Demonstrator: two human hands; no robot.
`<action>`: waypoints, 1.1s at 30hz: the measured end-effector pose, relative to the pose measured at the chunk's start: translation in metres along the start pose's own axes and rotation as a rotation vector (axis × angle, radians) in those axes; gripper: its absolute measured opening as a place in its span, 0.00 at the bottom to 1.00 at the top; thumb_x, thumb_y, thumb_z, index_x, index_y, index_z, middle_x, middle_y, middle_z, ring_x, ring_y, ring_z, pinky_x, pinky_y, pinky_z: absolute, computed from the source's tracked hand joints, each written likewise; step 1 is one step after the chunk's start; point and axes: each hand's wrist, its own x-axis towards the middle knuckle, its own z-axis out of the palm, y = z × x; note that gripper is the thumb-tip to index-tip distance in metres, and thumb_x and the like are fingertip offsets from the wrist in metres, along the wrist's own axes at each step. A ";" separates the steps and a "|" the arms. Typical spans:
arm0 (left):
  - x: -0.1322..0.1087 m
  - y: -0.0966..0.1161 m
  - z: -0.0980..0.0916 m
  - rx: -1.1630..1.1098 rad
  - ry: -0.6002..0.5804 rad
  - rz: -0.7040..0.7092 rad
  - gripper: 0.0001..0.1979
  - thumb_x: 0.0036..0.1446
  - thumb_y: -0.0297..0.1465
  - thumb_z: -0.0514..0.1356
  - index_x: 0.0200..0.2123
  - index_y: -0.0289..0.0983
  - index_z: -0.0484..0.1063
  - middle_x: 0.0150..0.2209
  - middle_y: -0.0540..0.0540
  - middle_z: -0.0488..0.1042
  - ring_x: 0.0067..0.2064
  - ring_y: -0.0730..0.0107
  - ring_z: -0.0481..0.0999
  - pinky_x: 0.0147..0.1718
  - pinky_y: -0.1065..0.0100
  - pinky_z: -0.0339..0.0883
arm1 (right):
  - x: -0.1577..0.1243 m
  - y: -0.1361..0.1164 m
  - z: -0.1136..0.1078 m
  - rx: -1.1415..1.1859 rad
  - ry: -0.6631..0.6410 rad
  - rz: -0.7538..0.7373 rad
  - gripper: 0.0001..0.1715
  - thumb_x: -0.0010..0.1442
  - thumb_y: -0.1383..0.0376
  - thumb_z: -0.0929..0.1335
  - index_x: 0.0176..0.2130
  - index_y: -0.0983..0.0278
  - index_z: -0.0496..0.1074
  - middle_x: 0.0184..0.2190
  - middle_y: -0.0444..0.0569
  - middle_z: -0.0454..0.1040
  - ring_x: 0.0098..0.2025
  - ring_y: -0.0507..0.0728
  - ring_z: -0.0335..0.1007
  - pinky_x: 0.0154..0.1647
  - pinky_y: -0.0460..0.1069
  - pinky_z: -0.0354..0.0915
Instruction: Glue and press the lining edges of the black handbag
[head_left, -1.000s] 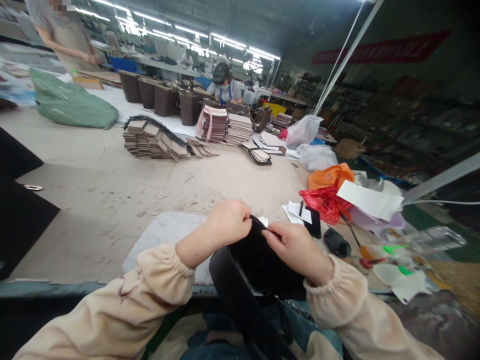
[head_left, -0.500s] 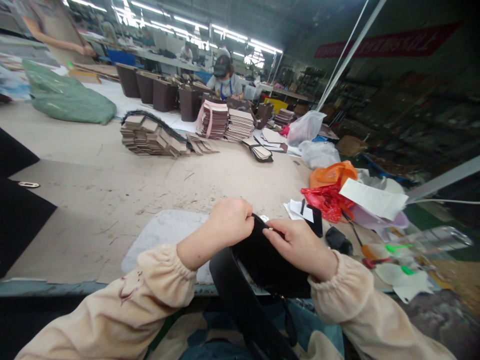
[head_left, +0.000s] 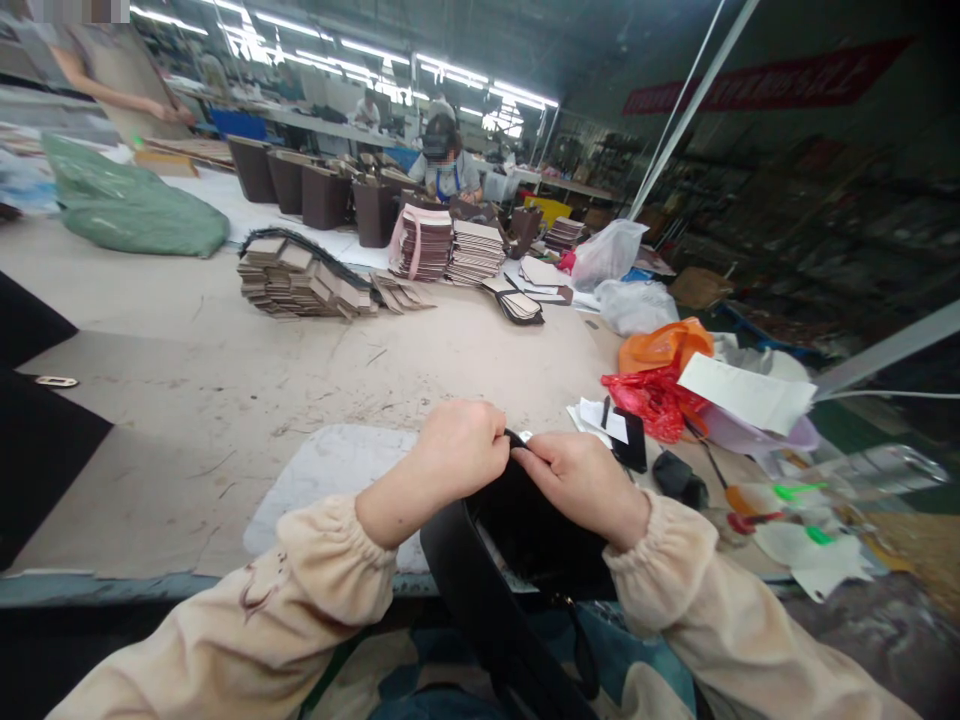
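Observation:
A black leather bag [head_left: 495, 570] rests half on the near edge of the worktable [head_left: 225, 380], its open mouth facing me. My left hand [head_left: 461, 450] is closed in a fist on the far rim of the bag. My right hand [head_left: 581, 480] pinches the same rim just to the right, knuckles almost touching the left hand. Both wrists wear beige cuffed sleeves. Under the bag lies a pale grey mat [head_left: 330, 480].
Stacks of brown cut pieces [head_left: 300, 280] and taller piles [head_left: 450, 245] sit mid-table. Red and orange plastic bags [head_left: 656, 380], paper, a black phone [head_left: 626, 440] and small tools lie at the right. A green sack [head_left: 127, 205] is far left. Other people work at the back.
My right hand has slid left along the bag's rim until it nearly meets the left hand. The view shifted slightly.

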 end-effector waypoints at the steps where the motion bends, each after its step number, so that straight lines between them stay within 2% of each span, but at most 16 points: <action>1: 0.000 0.000 0.000 0.000 0.004 0.003 0.13 0.54 0.32 0.53 0.28 0.37 0.77 0.28 0.44 0.77 0.30 0.63 0.74 0.29 0.66 0.62 | 0.000 0.000 0.001 -0.013 0.009 -0.003 0.23 0.65 0.58 0.60 0.22 0.63 0.69 0.21 0.45 0.71 0.25 0.51 0.64 0.28 0.47 0.51; 9: 0.001 0.000 0.001 -0.003 0.016 0.009 0.13 0.54 0.31 0.53 0.27 0.37 0.77 0.27 0.43 0.77 0.30 0.62 0.74 0.28 0.65 0.62 | 0.001 0.003 0.000 0.056 -0.008 0.010 0.25 0.65 0.56 0.60 0.21 0.63 0.68 0.19 0.43 0.68 0.23 0.50 0.61 0.27 0.46 0.50; 13: 0.001 -0.001 0.002 -0.009 0.014 0.012 0.12 0.54 0.31 0.53 0.27 0.37 0.77 0.27 0.43 0.76 0.30 0.63 0.74 0.29 0.66 0.62 | 0.004 0.002 -0.003 0.067 -0.044 0.013 0.25 0.64 0.52 0.59 0.24 0.63 0.70 0.21 0.44 0.71 0.24 0.50 0.64 0.27 0.46 0.50; 18: 0.000 -0.002 0.002 -0.020 0.016 0.035 0.12 0.53 0.30 0.52 0.27 0.36 0.76 0.27 0.44 0.76 0.29 0.64 0.73 0.28 0.66 0.60 | 0.010 0.000 -0.002 -0.012 -0.028 -0.002 0.23 0.65 0.57 0.59 0.24 0.63 0.70 0.23 0.46 0.74 0.27 0.51 0.67 0.29 0.47 0.51; 27: 0.003 -0.003 0.002 0.005 0.011 0.053 0.12 0.51 0.28 0.52 0.26 0.36 0.76 0.26 0.43 0.76 0.28 0.64 0.72 0.26 0.66 0.58 | 0.010 0.000 0.002 -0.009 -0.001 0.010 0.23 0.64 0.58 0.60 0.23 0.63 0.70 0.23 0.47 0.74 0.27 0.52 0.67 0.29 0.47 0.52; 33: 0.004 -0.004 0.003 0.000 0.023 0.038 0.11 0.52 0.30 0.53 0.25 0.37 0.75 0.27 0.44 0.77 0.29 0.64 0.73 0.26 0.66 0.58 | -0.008 0.013 -0.014 0.203 -0.191 -0.007 0.20 0.61 0.50 0.63 0.33 0.61 0.72 0.28 0.45 0.75 0.29 0.52 0.68 0.29 0.45 0.54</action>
